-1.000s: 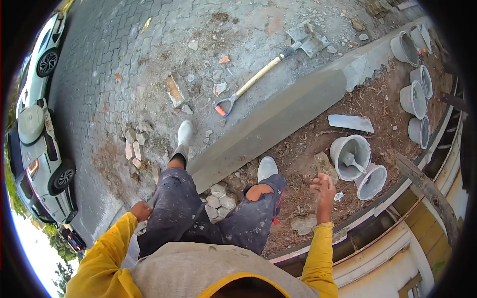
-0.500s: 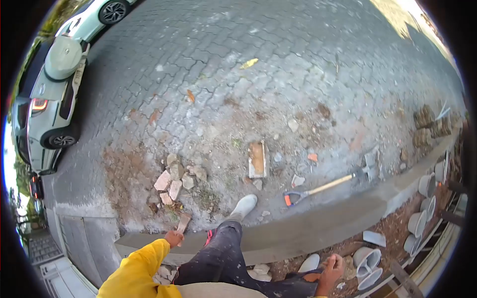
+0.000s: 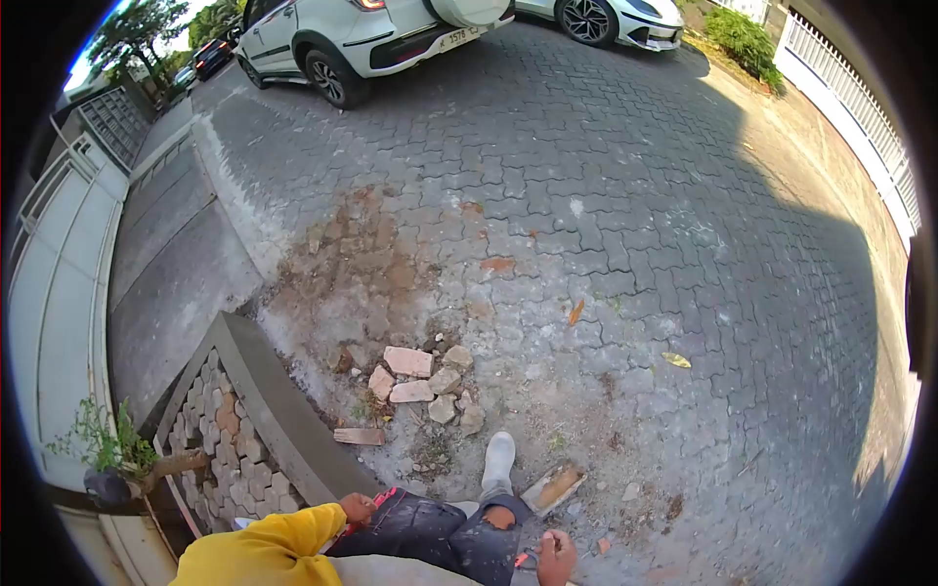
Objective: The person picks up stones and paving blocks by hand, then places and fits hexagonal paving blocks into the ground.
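Observation:
My left hand (image 3: 359, 507), below a yellow sleeve (image 3: 264, 547), hangs beside my dark trousers (image 3: 415, 532) near a pink strip (image 3: 388, 495) at the hip. Its fingers are curled in, with nothing visible in them. At my other side my right hand (image 3: 557, 559) is loosely closed, and I see nothing in it. One white boot (image 3: 498, 459) is forward on the dusty ground. Just ahead lies a pile of broken bricks and stones (image 3: 410, 391). A flat brick piece (image 3: 359, 437) rests left of it, and a mortar-edged block (image 3: 554, 488) lies right of the boot.
A low concrete kerb (image 3: 283, 410) encloses stacked paving pieces (image 3: 225, 430) on the left, with a potted plant (image 3: 107, 449) beside them. White cars (image 3: 391, 39) stand on the paved street (image 3: 625, 195). A white gate (image 3: 68, 244) borders the left side.
My view has swung left and up, bringing the cars, gate and kerb corner into sight. The shovel and white buckets have left the view. Both hands stay low at my sides.

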The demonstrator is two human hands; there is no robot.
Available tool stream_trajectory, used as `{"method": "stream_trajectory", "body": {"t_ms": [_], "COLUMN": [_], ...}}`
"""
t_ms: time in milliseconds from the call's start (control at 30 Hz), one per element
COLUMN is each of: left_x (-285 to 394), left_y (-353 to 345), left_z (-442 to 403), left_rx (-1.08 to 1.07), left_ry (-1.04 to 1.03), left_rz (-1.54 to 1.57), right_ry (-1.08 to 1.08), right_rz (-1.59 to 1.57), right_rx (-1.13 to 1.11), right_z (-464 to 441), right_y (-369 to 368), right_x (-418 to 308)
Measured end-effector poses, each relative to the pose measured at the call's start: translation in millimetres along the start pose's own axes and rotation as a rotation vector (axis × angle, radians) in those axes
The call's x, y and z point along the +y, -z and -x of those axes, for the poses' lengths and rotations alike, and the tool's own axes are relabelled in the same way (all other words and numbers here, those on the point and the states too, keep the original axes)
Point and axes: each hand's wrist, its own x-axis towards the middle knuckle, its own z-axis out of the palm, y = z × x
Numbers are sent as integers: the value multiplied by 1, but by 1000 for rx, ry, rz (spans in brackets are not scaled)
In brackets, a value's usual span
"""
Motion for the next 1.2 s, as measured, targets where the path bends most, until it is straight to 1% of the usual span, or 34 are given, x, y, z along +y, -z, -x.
{"method": "stream_trajectory", "body": {"t_ms": [33, 67, 100, 133, 167, 233, 267, 300, 367, 400, 433, 467, 533, 600, 667, 700, 733, 767, 800, 833, 900, 1033, 1100, 1167, 1200], "left_x": [11, 21, 40, 61, 72, 68, 80, 97, 132, 108, 85, 92, 117, 139, 157, 164, 172, 170, 166, 163, 155, 132, 122, 114, 111], "left_y": [-8, -9, -8, -9, -6, -23, -21, -18, -12, -49, -90, -92, -62, -41, -34, -31, -30, -33, -35, -40, -50, -62, -64, -65, -68], "left_z": [2, 6, 5, 4, 7, -9, -8, -2, 15, -2, -18, -15, -10, -5, 8, 17, 31, 36, 43, 52, 62, 66, 63, 59, 55], "left_rx": [53, 98, 109, 122, 127, 218, 236, 255, 296, 390, 481, 406, 118, -93, -242, -304, -373, -378, -353, -341, -332, -334, -349, -355, -340], "left_ry": [62, 125, 134, 138, 153, 9, -39, -85, -256, -418, -576, -567, -396, -314, -315, -332, -364, -402, -432, -450, -478, -512, -543, -564, -564], "left_rz": [186, 359, 383, 428, 458, 443, 387, 333, 62, -76, -216, -212, -117, -146, -202, -221, -218, -127, -11, 112, 305, 590, 705, 821, 889], "right_ry": [17, 181, 348, 293, 282, 368, 328, 335, 812, 804, 816, 799, 769, 725, 404, 500, 562, 661, 706, 871, 940, 863, 611, 555, 488], "right_rz": [30, 87, 141, 268, 277, 568, 669, 679, 855, 809, 824, 874, 986, 1102, 1351, 1371, 1394, 1434, 1368, 1373, 1504, 1658, 1511, 1566, 1598], "right_rx": [-30, -46, -55, -106, -124, -235, -298, -314, -158, -237, -252, -300, -394, -491, -631, -685, -659, -805, -859, -913, -1059, -1135, -1144, -1179, -1215], "right_z": [-26, -46, -68, -89, -99, -126, -127, -129, -127, -121, -125, -128, -137, -137, -123, -118, -94, -97, -83, -68, -53, -49, -38, -20, -14], "right_y": [-9, -23, -34, -40, -46, -60, -63, -68, -71, -64, -67, -66, -63, -64, -90, -95, -109, -113, -121, -128, -141, -172, -195, -219, -228], "right_x": [0, 1, -5, -15, -22, -47, -64, -59, -36, -53, -65, -74, -92, -105, -169, -177, -211, -212, -225, -233, -240, -238, -254, -275, -279]}}
